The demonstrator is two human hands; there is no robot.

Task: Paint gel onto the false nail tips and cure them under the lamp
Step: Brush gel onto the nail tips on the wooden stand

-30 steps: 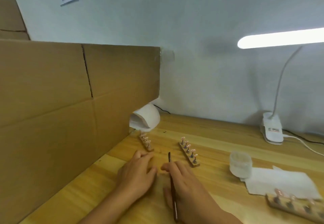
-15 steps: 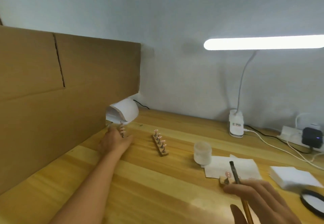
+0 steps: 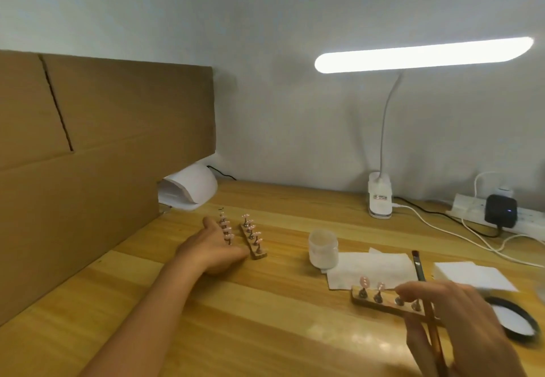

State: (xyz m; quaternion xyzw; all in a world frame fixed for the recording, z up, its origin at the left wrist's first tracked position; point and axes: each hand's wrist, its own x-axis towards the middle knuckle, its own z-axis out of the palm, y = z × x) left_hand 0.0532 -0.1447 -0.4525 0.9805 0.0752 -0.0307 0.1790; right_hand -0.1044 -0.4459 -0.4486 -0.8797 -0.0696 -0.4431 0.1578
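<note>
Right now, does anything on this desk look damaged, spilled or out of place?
Only the brown cardboard screen on the left: a dark split runs slantwise down its upper part. Nothing looks spilled.

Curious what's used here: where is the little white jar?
Head view, right of centre: the jar stands on the table at the left edge of the paper towel, in front of the desk lamp.

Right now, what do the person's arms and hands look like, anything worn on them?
Both are bare. The left hand and left forearm show no glove, sleeve, watch or ring up to the frame edge. The right hand is blurred, but no glove or sleeve shows on it.
</note>
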